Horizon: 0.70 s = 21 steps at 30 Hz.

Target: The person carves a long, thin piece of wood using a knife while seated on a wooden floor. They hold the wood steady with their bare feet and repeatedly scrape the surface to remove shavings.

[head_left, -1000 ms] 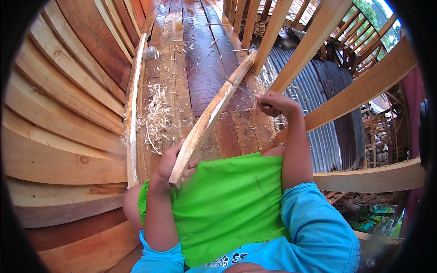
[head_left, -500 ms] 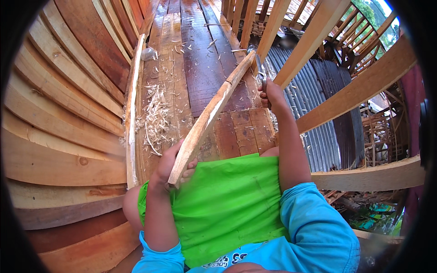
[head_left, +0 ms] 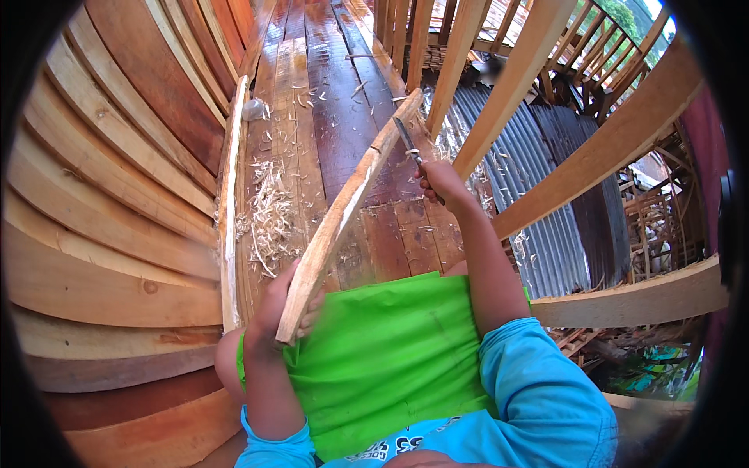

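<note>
A long, partly shaved wooden stick [head_left: 343, 204] slants away from my lap toward the railing, with a dark notch near its far end. My left hand [head_left: 275, 303] is closed around its near end, beside my left knee. In my right hand [head_left: 441, 184] is a knife [head_left: 407, 140], gripped by its handle. Its blade points up and left, close to the stick's far part; whether the edge touches the wood I cannot tell. A pale sliver of wood sits on the knife near the handle.
Curled shavings [head_left: 271, 212] lie heaped on the plank floor [head_left: 390, 234]. Another pale stick [head_left: 231, 210] runs along the plank wall [head_left: 117, 226] at left, near a clear round container [head_left: 253, 109]. Wooden railing posts [head_left: 515, 78] stand at right, above a corrugated metal roof [head_left: 538, 195].
My right hand and the knife have moved left and toward me, along the stick. The stick's near end has shifted slightly lower and left with my left hand.
</note>
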### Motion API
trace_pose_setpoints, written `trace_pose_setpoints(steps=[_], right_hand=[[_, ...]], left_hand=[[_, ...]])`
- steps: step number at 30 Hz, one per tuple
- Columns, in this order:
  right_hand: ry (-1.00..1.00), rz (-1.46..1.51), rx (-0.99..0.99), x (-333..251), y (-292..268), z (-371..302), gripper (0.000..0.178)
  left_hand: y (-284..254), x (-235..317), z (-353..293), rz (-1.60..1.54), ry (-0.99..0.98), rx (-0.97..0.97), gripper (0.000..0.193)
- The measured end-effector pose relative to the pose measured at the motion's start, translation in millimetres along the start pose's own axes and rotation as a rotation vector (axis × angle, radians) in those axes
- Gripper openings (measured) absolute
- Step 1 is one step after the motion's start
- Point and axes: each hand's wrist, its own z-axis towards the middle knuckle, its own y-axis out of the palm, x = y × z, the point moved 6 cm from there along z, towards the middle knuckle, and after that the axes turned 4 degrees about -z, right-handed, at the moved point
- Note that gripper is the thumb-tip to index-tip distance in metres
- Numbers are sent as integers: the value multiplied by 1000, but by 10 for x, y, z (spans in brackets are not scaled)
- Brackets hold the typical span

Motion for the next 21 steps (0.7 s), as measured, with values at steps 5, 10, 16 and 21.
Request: trace_pose_setpoints(steps=[5,10,16,21], right_hand=[[19,-9,4,-9,-2,-10,27],[-203,-83,-86,-127,176,-41,32],[-548,-218,-313,-362,632,-509,17],[-627,-399,-373,-208,993,-612,29]], left_hand=[[-59,24,38,4,27,33,44],[-130,-1,265,-9,68,-41,44],[-119,10,293,-74,59,-81,43],[-59,35,305,-198,21,-153,45]])
